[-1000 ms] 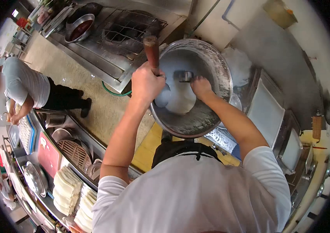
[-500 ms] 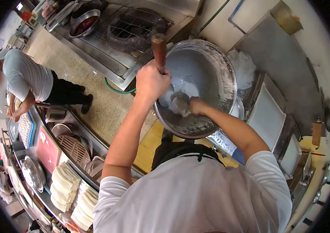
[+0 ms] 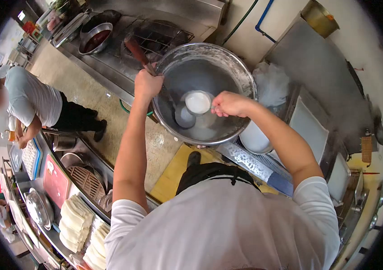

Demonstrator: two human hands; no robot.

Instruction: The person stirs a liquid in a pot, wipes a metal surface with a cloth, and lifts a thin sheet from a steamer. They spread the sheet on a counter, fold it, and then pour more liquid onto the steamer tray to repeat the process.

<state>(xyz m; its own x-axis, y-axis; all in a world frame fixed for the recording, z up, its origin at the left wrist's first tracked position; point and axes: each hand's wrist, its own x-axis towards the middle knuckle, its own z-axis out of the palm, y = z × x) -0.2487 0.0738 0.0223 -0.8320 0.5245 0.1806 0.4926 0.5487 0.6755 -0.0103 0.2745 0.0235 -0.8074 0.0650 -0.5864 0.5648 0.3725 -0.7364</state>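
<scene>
A big round metal bowl point(image 3: 245, 74) with white-smeared inner walls holds a greyish-white liquid. At its left rim my left hand point(image 3: 148, 83) is closed round the shaft of a ladle point(image 3: 136, 50) with a reddish-brown wooden handle. The ladle's round head point(image 3: 185, 118) lies low in the bowl, with whitish liquid in it. My right hand point(image 3: 232, 104) pinches the edge of a small round cup point(image 3: 198, 102), which is over the bowl and holds white liquid. The cup is just above and right of the ladle head.
A stove point(image 3: 155, 38) and a bowl of dark red liquid point(image 3: 96, 38) are beyond. Another person point(image 3: 34, 96) stands at the left by a counter with a pink board point(image 3: 56, 181) and stacked white sheets point(image 3: 75, 223). Metal trays point(image 3: 307, 126) stand at the right.
My left hand has moved left and the ladle handle now tilts left. My right hand and the cup have risen, and the cup's white contents now show. The big bowl appears further left.
</scene>
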